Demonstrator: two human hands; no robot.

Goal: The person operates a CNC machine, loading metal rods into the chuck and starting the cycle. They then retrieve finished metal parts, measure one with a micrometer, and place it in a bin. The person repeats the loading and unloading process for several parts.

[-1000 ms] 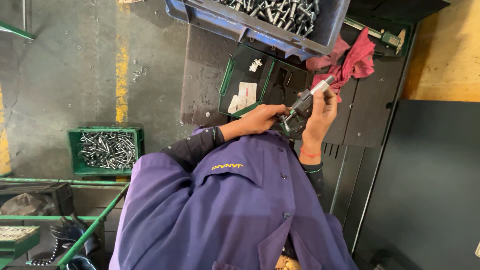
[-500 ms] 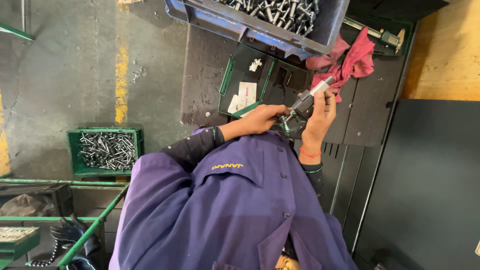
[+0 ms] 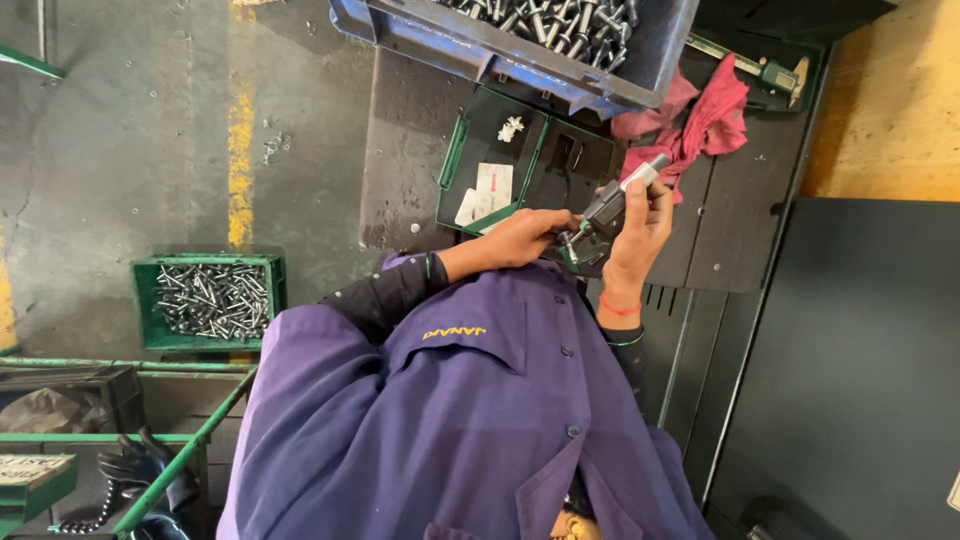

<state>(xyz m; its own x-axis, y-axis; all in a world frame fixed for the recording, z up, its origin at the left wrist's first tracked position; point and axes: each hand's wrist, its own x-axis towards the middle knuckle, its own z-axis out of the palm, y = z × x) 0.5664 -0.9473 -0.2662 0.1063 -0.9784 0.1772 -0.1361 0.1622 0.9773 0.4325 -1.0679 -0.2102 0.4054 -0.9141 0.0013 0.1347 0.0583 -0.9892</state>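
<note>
Both hands are raised over a black workbench (image 3: 400, 190), above my purple shirt. My right hand (image 3: 640, 235) grips a grey and green digital micrometer (image 3: 605, 212), with its silver thimble sticking out past the fingers toward the upper right. My left hand (image 3: 515, 238) is pinched at the micrometer's lower jaw end and seems to hold a small metal part there; the fingers hide the part itself. The two hands almost touch around the tool.
An open green tool case (image 3: 455, 150) lies on the bench just beyond the hands, and a red cloth (image 3: 715, 120) is to its right. A blue crate (image 3: 470, 50) of bolts and a caliper (image 3: 765, 72) are at the far edge. On the floor stands a green crate (image 3: 145, 300) of bolts.
</note>
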